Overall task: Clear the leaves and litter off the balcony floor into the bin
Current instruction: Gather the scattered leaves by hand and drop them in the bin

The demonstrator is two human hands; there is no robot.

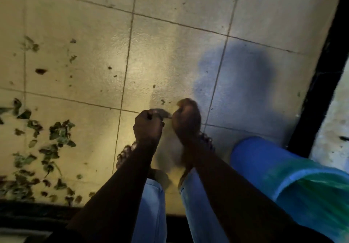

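Both hands hang over the tiled balcony floor, just ahead of my bare feet. My left hand is curled and grips a small grey piece of litter that sticks out to the right. My right hand is curled too and blurred; the grey piece's tip reaches its fingers, and blur hides whether they pinch it. Dry green-brown leaves lie scattered at the lower left, with smaller scraps higher up. The blue bin with a green liner stands at the lower right, beside my right arm.
A black threshold strip runs along the right edge of the tiles, with pale ground beyond it. A dark ledge borders the floor at the lower left. My legs in light jeans stand at the bottom centre.
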